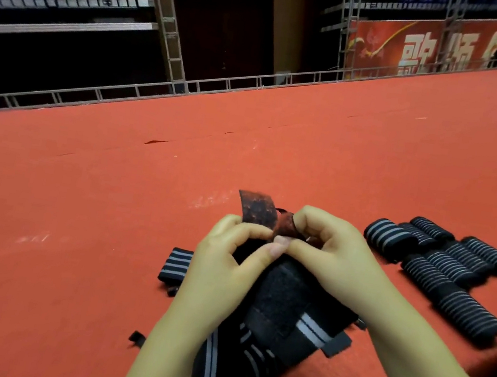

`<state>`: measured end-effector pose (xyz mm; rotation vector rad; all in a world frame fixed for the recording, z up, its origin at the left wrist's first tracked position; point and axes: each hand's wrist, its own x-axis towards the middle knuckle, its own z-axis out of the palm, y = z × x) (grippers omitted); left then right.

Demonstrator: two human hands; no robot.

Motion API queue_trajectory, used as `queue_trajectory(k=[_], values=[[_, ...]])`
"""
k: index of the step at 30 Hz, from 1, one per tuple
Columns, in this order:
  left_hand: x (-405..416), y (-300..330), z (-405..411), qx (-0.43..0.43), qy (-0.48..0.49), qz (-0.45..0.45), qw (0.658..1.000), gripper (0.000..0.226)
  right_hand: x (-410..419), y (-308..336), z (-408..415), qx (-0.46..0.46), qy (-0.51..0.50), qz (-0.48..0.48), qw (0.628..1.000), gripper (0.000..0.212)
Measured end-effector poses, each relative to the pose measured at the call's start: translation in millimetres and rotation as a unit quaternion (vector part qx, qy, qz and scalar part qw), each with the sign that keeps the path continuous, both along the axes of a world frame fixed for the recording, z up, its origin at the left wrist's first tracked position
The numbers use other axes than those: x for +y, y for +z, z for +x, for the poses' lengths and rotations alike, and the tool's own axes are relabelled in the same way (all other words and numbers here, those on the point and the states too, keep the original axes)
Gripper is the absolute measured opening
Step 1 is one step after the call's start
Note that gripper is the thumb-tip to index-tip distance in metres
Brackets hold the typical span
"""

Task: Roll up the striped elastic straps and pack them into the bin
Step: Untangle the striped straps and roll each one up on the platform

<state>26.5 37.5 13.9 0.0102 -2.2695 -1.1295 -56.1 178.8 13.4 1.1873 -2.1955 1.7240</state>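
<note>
A black elastic strap with grey stripes (276,315) hangs from both hands over the red carpet. Its fuzzy end tab (256,210) sticks up, speckled with red lint. My left hand (227,256) pinches the strap just below that tab. My right hand (325,248) pinches the same end from the right, its fingers curled over the fabric. Several rolled striped straps (442,265) lie side by side to the right. Another unrolled strap piece (174,266) lies flat left of my left wrist. No bin is in view.
The red carpet (73,226) spreads wide to the left and far ahead. A metal railing (191,86) marks its far edge, with dark seating rows beyond. A red banner (422,49) hangs at the back right.
</note>
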Motion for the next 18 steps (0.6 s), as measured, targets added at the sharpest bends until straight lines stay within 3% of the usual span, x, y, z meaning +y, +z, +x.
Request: queue_trajectory(k=[7, 12, 15, 18], values=[[-4, -11, -9, 0.030, 0.046, -0.049, 0.997, 0.015, -13, -23, -5, -0.074, -0.051, -0.043, 0.995, 0.032], [-17, -20, -1, 0.046, 0.103, 0.026, 0.993, 0.020, 7, -24, -42, -0.124, -0.248, -0.138, 0.951, 0.031], [-22, -20, -2, 0.017, 0.086, 0.023, 0.996, 0.017, 2, -29, -46, -0.113, -0.229, -0.073, 0.964, 0.031], [-19, -19, -4, -0.001, 0.075, 0.010, 0.997, 0.020, -7, -33, -39, -0.119, -0.209, -0.074, 0.968, 0.025]])
